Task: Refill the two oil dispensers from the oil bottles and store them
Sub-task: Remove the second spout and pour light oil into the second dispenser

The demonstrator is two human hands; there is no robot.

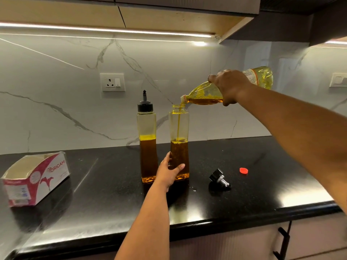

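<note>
Refilling under way. The right hand point(230, 87) grasps the tilted oil bottle point(225, 91), pouring a thin stream into the open dispenser point(179, 128), which the left hand point(170, 171) grips near its base on the desk point(244, 203). It is about half full. Its spout cap point(218, 178) lies right of the left hand; the capped dispenser point(147, 139), just left, stands at a similar level. Topping-up, capping and storing appear to remain.

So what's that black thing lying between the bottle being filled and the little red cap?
The head view shows the black pour-spout lid lying on its side on the counter, between the open dispenser and the red cap.
</note>
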